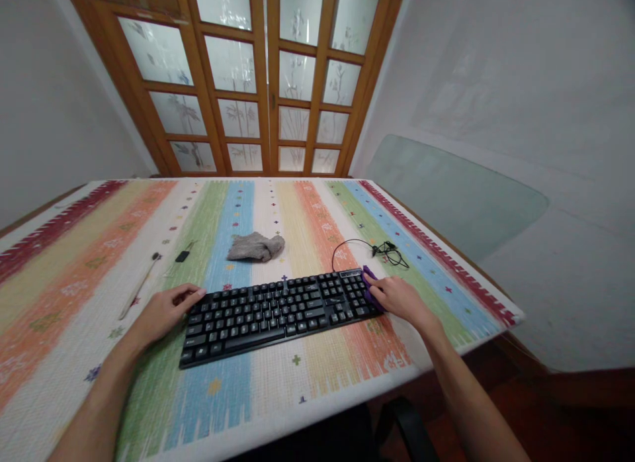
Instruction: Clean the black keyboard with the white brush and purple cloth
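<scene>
A black computer keyboard (278, 313) lies on the striped tablecloth, slightly turned. My left hand (166, 310) rests at its upper left corner, thumb and fingertips on the edge, the fingers bent. At the opposite end, my right hand (397, 296) presses a purple cloth (370, 286) against the keyboard's right edge, beside the number pad. The fingers are closed on that cloth, and part of it is hidden beneath them. From the keyboard's back edge a thin black cable (347, 241) runs to a tangled bundle at the right.
Behind the keyboard lies a crumpled grey cloth (254, 247). A toothbrush-like stick (139, 286) and a small black object (182, 256) with a thin strap are at the left. The striped tablecloth (278, 389) ends at the front edge, near a chair's armrest (404, 425).
</scene>
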{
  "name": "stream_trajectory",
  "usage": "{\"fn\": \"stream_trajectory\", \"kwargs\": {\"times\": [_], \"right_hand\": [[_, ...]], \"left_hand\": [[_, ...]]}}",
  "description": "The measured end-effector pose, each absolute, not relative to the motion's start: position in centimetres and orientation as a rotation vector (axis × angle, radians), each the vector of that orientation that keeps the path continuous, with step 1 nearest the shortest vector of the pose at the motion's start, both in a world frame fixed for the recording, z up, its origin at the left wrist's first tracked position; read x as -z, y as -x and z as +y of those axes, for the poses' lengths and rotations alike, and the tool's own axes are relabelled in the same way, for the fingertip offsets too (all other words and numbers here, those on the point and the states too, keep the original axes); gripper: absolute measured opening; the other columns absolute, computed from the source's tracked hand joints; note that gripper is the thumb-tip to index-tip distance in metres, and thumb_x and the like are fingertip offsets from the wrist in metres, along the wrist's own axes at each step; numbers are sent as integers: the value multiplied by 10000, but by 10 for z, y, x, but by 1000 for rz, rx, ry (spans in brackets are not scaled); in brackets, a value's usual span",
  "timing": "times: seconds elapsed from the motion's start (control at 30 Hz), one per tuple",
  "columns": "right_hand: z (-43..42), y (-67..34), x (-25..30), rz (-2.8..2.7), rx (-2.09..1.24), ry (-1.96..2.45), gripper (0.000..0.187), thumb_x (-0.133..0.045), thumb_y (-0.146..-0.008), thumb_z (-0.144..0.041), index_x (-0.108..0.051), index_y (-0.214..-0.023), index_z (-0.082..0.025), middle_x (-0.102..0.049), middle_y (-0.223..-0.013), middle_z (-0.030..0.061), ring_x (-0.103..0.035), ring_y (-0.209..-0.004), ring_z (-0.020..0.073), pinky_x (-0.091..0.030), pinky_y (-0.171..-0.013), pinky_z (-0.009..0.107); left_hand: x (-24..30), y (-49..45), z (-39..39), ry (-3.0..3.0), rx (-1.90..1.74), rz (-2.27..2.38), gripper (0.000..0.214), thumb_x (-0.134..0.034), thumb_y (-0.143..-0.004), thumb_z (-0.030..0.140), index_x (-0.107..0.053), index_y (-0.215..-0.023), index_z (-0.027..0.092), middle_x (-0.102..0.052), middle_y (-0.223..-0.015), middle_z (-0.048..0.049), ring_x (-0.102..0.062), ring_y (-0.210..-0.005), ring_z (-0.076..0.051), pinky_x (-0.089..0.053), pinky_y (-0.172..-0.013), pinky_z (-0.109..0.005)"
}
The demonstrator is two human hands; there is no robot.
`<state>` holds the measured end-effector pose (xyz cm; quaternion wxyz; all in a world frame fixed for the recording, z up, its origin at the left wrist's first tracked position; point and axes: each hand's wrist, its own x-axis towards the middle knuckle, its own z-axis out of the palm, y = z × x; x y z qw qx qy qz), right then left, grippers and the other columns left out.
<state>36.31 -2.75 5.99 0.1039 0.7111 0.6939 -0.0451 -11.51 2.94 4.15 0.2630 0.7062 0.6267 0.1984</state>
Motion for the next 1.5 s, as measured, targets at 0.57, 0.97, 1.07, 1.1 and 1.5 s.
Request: {"fn": "stream_trajectory", "kwargs": {"times": [0.57,0.97,1.07,1.1,1.5], "right_hand": [[-89,-359,-48,1983,-23,-2019,470,-308,-1014,-290,-539,-1420,-247,-751,-938,139,-719,-833,265,-475,-676,298],[-87,-359,-71,2118,98,-2092,486,-314,-980,-293,-600,-1369,-238,-757,-997,137,-706,-886,255,-458,-744,318],[-70,-351,-71,2133,32,-2198,505,-293,-990,-300,-546,-1420,-225,-749,-1049,134,-697,-919,244,-456,-760,311],[-64,-348,-70,2126,21,-2216,508,-289,-990,-293,-537,-1427,-221,-747,-1058,133,-695,-928,241,-456,-764,309],[-49,-343,-64,2060,69,-1976,493,-264,-1008,-289,-550,-1407,-245,-743,-998,149,-703,-902,259,-428,-723,311]], "left_hand": [[-42,116,31,-1929,-564,1702,576,-498,-681,768,-716,-757,241,-757,-755,-32,-688,-760,-274,-500,-714,-316],[-41,117,31,-1932,-563,1704,551,-487,-695,735,-721,-754,240,-763,-753,-38,-693,-757,-278,-500,-708,-320],[-42,116,31,-1937,-560,1700,571,-479,-694,750,-721,-754,236,-764,-756,-30,-693,-759,-270,-498,-705,-313],[-42,116,31,-1937,-559,1698,575,-477,-695,753,-720,-755,235,-763,-758,-28,-693,-761,-266,-498,-707,-310],[-44,114,29,-1918,-519,1702,599,-464,-708,755,-719,-798,221,-758,-783,-28,-682,-799,-284,-494,-729,-322]]}}
